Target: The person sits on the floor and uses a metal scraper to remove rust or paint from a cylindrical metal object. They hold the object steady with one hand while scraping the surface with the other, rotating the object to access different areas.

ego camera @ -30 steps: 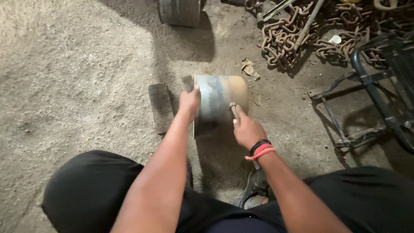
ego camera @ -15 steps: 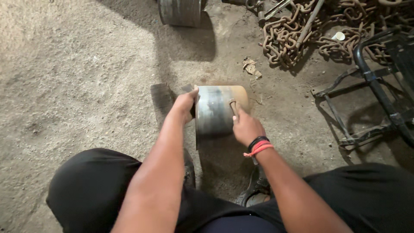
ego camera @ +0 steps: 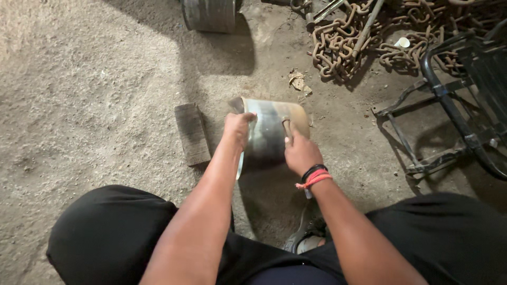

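We are gripping one grey metal cylinder (ego camera: 269,134) on the dirt floor (ego camera: 95,95): left hand (ego camera: 238,128) clasping its rim, right hand (ego camera: 301,153) grasping a thin tool (ego camera: 287,126); one wooden block (ego camera: 192,133) is lying beside.

floor: sandy, gritty ground (ego camera: 90,79)
block: flat dark wooden block (ego camera: 192,133), lying left of centre
chains: rusty chain heap (ego camera: 369,39), top right
frame: black metal frame (ego camera: 454,105), right edge
drum: grey cylinder (ego camera: 210,13), top edge

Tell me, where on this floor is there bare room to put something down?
Open sandy ground lies left of the wooden block, toward the frame's left edge. It is crowded upper right: rusty chains and a black metal frame. Both hands hold the metal cylinder.
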